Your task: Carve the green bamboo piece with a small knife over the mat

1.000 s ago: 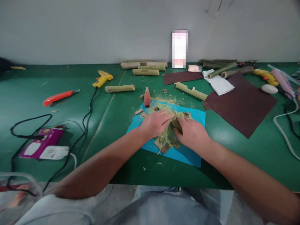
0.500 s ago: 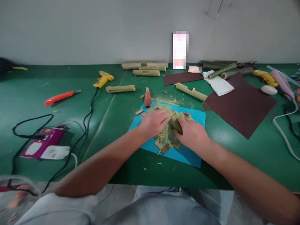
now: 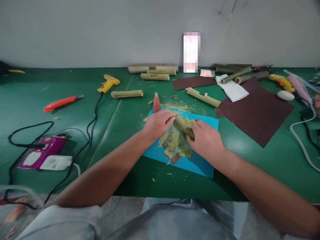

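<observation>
My right hand (image 3: 207, 137) is wrapped round the near right end of a short bamboo tube (image 3: 182, 124), which lies slantwise over the blue sheet (image 3: 200, 166). At the tube's far left end is my left hand (image 3: 158, 124), its fingers closed; a dark edge shows beneath them, but I cannot make out what it is. Pale shavings and dust (image 3: 172, 141) with several bark chips (image 3: 176, 157) cover the sheet's middle. Just behind my left hand lies a knife with a reddish handle (image 3: 156, 103), partly hidden by that hand.
Several cut bamboo tubes (image 3: 155, 77) lie toward the wall. Brown sandpaper sheets (image 3: 260, 113) and a white paper (image 3: 233, 90) are at the right. On the left are a yellow glue gun (image 3: 108, 84), a red utility knife (image 3: 62, 102), a purple power box (image 3: 45, 153) and loose cables.
My left hand has shifted a little left, from over the tube toward its far end, and more of the tube shows. My right hand keeps its hold, almost still.
</observation>
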Demonstrator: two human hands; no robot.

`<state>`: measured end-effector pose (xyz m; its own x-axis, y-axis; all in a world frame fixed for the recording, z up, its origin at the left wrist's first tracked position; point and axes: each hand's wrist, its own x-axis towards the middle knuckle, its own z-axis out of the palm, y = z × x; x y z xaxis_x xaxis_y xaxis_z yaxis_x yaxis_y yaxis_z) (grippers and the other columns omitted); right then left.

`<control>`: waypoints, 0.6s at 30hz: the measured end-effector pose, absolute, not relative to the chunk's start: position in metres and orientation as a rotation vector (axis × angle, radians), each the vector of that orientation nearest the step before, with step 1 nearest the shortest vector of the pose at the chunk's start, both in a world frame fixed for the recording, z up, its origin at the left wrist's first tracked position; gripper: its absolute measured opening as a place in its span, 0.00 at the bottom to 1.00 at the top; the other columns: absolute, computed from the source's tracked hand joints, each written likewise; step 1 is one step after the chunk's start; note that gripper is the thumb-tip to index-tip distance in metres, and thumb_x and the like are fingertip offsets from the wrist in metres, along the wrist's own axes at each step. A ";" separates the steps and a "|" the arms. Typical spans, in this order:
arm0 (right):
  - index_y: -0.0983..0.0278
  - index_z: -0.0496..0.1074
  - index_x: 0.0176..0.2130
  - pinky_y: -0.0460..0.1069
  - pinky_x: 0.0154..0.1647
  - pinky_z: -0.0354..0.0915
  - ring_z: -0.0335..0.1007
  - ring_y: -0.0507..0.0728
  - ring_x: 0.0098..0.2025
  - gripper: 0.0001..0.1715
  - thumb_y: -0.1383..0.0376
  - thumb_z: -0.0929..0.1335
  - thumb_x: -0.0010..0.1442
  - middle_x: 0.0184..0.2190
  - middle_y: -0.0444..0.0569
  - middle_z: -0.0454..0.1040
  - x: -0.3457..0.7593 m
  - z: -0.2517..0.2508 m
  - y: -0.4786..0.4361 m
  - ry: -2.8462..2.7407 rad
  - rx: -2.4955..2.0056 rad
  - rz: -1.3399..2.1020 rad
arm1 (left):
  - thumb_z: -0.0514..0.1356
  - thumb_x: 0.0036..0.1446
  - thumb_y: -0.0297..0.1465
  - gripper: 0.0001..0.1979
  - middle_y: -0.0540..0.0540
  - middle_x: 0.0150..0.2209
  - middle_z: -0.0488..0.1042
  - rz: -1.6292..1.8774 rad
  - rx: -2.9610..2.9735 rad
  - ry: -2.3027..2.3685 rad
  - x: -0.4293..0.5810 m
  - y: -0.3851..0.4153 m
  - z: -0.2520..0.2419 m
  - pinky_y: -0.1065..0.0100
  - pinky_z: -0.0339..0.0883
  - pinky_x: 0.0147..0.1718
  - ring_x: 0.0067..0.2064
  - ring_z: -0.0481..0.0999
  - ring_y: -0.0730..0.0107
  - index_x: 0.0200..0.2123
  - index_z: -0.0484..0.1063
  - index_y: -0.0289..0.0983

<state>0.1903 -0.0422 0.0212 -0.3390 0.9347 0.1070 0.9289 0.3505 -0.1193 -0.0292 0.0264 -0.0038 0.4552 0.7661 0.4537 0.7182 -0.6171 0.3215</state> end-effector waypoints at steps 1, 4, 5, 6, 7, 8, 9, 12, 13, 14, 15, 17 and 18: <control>0.65 0.74 0.43 0.53 0.37 0.61 0.73 0.63 0.47 0.13 0.61 0.64 0.67 0.44 0.58 0.76 0.190 0.021 -0.042 -2.446 -1.707 0.034 | 0.56 0.70 0.33 0.14 0.43 0.42 0.82 0.892 2.590 1.341 -0.030 0.028 -0.004 0.61 0.77 0.46 0.44 0.82 0.62 0.49 0.80 0.37; 0.65 0.74 0.42 0.53 0.37 0.61 0.73 0.63 0.46 0.14 0.58 0.65 0.68 0.44 0.57 0.76 0.190 0.021 -0.043 -2.437 -1.723 0.024 | 0.56 0.70 0.33 0.14 0.42 0.43 0.82 0.886 2.558 1.340 -0.031 0.029 -0.004 0.60 0.77 0.47 0.45 0.82 0.62 0.49 0.80 0.37; 0.65 0.74 0.42 0.53 0.37 0.61 0.73 0.63 0.46 0.15 0.57 0.64 0.68 0.44 0.57 0.76 0.191 0.021 -0.043 -2.437 -1.729 0.031 | 0.56 0.70 0.33 0.14 0.42 0.44 0.82 0.886 2.554 1.340 -0.031 0.029 -0.004 0.60 0.77 0.48 0.45 0.82 0.61 0.49 0.80 0.37; 0.65 0.74 0.42 0.53 0.37 0.61 0.73 0.62 0.45 0.15 0.57 0.64 0.68 0.43 0.57 0.76 0.191 0.020 -0.043 -2.439 -1.733 0.038 | 0.56 0.70 0.32 0.14 0.42 0.44 0.83 0.887 2.554 1.339 -0.030 0.029 -0.004 0.60 0.77 0.49 0.46 0.82 0.61 0.49 0.80 0.37; 0.65 0.74 0.42 0.53 0.37 0.61 0.73 0.62 0.45 0.15 0.58 0.63 0.68 0.43 0.57 0.76 0.191 0.020 -0.043 -2.443 -1.735 0.046 | 0.56 0.70 0.32 0.14 0.42 0.44 0.83 0.887 2.556 1.341 -0.030 0.028 -0.004 0.59 0.77 0.49 0.46 0.82 0.61 0.49 0.80 0.36; 0.65 0.74 0.42 0.53 0.37 0.61 0.73 0.62 0.45 0.15 0.59 0.63 0.68 0.42 0.57 0.76 0.192 0.020 -0.042 -2.450 -1.734 0.053 | 0.56 0.70 0.32 0.14 0.42 0.44 0.83 0.886 2.559 1.343 -0.029 0.027 -0.004 0.59 0.77 0.49 0.46 0.82 0.61 0.49 0.80 0.36; 0.65 0.74 0.42 0.54 0.38 0.61 0.72 0.62 0.45 0.14 0.60 0.63 0.68 0.42 0.57 0.76 0.192 0.021 -0.042 -2.458 -1.727 0.059 | 0.56 0.70 0.32 0.13 0.42 0.44 0.83 0.884 2.561 1.345 -0.029 0.026 -0.004 0.59 0.77 0.49 0.46 0.82 0.61 0.49 0.80 0.36; 0.65 0.74 0.43 0.54 0.39 0.61 0.72 0.63 0.46 0.13 0.60 0.65 0.67 0.43 0.57 0.76 0.194 0.022 -0.041 -2.461 -1.719 0.056 | 0.57 0.69 0.31 0.13 0.43 0.43 0.82 0.878 2.562 1.342 -0.029 0.025 -0.004 0.59 0.77 0.49 0.45 0.82 0.61 0.49 0.80 0.37; 0.65 0.74 0.43 0.54 0.39 0.61 0.71 0.63 0.46 0.12 0.60 0.65 0.67 0.43 0.57 0.76 0.195 0.023 -0.040 -2.458 -1.726 0.050 | 0.57 0.69 0.31 0.13 0.43 0.43 0.82 0.879 2.563 1.342 -0.029 0.025 -0.004 0.59 0.77 0.48 0.45 0.82 0.61 0.50 0.80 0.37; 0.65 0.74 0.44 0.54 0.39 0.60 0.71 0.63 0.46 0.12 0.60 0.66 0.67 0.44 0.57 0.75 0.195 0.024 -0.040 -2.454 -1.734 0.044 | 0.57 0.69 0.31 0.13 0.43 0.43 0.82 0.877 2.564 1.343 -0.029 0.025 -0.003 0.59 0.77 0.48 0.45 0.82 0.61 0.50 0.80 0.37; 0.65 0.74 0.44 0.55 0.39 0.60 0.71 0.63 0.46 0.13 0.59 0.66 0.67 0.44 0.57 0.75 0.195 0.025 -0.040 -2.451 -1.741 0.039 | 0.57 0.69 0.31 0.13 0.42 0.43 0.82 0.873 2.565 1.346 -0.029 0.025 -0.003 0.59 0.77 0.47 0.44 0.81 0.61 0.50 0.80 0.36; 0.66 0.74 0.44 0.55 0.40 0.60 0.70 0.64 0.46 0.15 0.57 0.65 0.67 0.44 0.57 0.75 0.195 0.025 -0.040 -2.448 -1.743 0.035 | 0.57 0.69 0.31 0.13 0.42 0.42 0.82 0.863 2.564 1.351 -0.029 0.024 -0.003 0.60 0.77 0.46 0.43 0.81 0.61 0.51 0.79 0.36; 0.66 0.74 0.44 0.55 0.40 0.60 0.70 0.64 0.46 0.15 0.57 0.64 0.68 0.44 0.57 0.75 0.195 0.025 -0.040 -2.447 -1.743 0.035 | 0.57 0.69 0.32 0.13 0.43 0.42 0.82 0.860 2.563 1.352 -0.029 0.024 -0.002 0.60 0.77 0.45 0.43 0.81 0.62 0.51 0.79 0.37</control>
<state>0.1950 -0.0402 0.0248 -0.3210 0.9420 0.0976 0.9388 0.3301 -0.0982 -0.0287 0.0240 -0.0021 0.4398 0.7897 0.4277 0.7221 -0.5941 0.3544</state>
